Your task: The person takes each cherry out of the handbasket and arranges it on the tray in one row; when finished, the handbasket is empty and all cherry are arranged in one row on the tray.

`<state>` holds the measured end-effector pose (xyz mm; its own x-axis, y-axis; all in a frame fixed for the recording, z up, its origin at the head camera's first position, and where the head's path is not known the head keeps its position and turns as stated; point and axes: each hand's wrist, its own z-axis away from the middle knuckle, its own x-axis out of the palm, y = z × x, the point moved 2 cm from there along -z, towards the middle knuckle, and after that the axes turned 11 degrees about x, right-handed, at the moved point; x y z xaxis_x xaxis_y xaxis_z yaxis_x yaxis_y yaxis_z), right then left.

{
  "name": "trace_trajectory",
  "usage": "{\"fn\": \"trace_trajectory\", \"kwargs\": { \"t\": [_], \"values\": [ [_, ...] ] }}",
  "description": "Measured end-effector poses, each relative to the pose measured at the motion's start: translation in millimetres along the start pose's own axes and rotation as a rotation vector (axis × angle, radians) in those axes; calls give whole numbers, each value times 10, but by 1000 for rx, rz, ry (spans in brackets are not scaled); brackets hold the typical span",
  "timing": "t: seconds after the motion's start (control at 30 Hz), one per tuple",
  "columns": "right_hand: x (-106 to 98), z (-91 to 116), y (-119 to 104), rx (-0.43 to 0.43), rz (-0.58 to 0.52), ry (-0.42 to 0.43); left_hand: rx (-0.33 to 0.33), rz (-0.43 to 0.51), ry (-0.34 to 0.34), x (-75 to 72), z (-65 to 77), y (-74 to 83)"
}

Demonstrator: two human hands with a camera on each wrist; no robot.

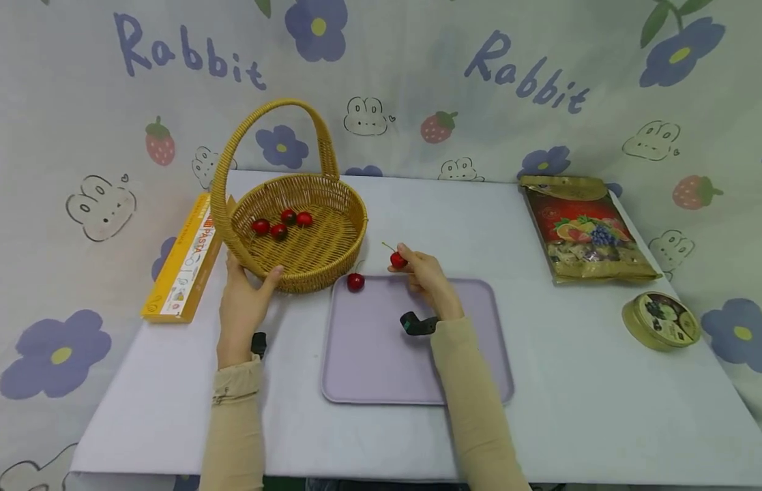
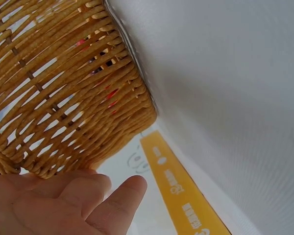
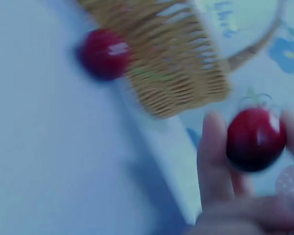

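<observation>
A yellow woven basket with a tall arched handle stands at the back left, several red cherries on its floor. At its near-left side my left hand holds the outer wall, thumb along the front and fingers on the left. The weave of the basket fills much of the left wrist view. My right hand pinches one cherry between thumb and fingers, stem up, above the far edge of a lilac tray. Another cherry lies at the tray's far-left corner, near the basket.
A yellow pasta box lies left of the basket, close to the left hand. On the right are a red and gold fruit bag and a round gold tin. A printed cloth hangs behind the white table.
</observation>
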<state>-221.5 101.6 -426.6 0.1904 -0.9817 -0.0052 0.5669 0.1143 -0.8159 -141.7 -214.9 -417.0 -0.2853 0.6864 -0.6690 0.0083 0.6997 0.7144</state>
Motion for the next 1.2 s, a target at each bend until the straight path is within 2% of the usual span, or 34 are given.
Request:
{"fn": "trace_trajectory", "kwargs": {
  "t": [0.13, 0.23, 0.4, 0.53, 0.7, 1.03, 1.2],
  "values": [
    [83, 67, 151, -56, 160, 259, 3, 2, 0, -12, -6, 12],
    [215, 113, 190, -108, 276, 401, -8, 5, -10, -14, 6, 20],
    [454, 117, 178, -150, 430, 498, -14, 11, -3, -19, 14, 31],
    [548, 101, 157, -126, 512, 571, -6, 15, -8, -14, 4, 41],
    [599, 106, 131, -81, 555, 583, 2, 7, -14, -20, 0, 28],
    [677, 78, 130, -77, 610, 563, -8, -7, -18, -29, 4, 46],
    [676, 80, 124, -75, 600, 544, -8, -9, -11, -36, 12, 39]
  ]
}}
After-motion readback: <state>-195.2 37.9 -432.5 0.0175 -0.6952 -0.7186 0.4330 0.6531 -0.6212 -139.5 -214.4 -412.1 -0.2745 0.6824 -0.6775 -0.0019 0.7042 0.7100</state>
